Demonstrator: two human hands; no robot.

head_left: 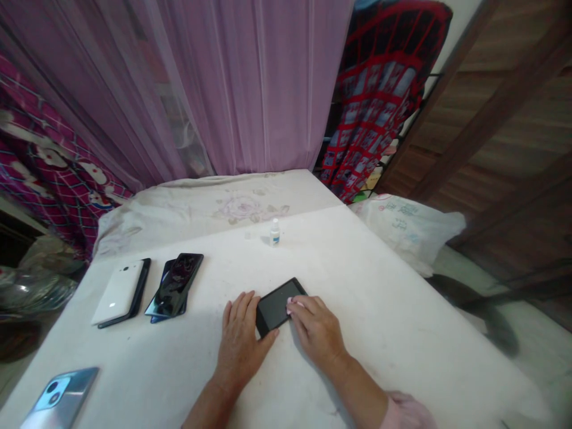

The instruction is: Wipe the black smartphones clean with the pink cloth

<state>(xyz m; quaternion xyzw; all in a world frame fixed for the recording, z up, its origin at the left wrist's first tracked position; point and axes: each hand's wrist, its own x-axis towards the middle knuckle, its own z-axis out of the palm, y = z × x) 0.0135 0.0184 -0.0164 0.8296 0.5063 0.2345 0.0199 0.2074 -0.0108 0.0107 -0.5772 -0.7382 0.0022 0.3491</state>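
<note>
Both hands on the dark phone [277,307], screen up on the white table [402,333].
Left hand [241,342]: fingers loosely spread, thumb on the near edge, fingertips at the left end, steadying it flat rather than gripping round. Right hand [318,332]: fingers pinched on a small pink piece [295,302], pressed to the screen's right part. White bottle [274,233] upright, beyond the fingers. Left of left fingers: two overlapping phones [176,286], then white phone [120,291] on a dark one. Silver-blue phone [62,396] nearer the person, far left.
</note>
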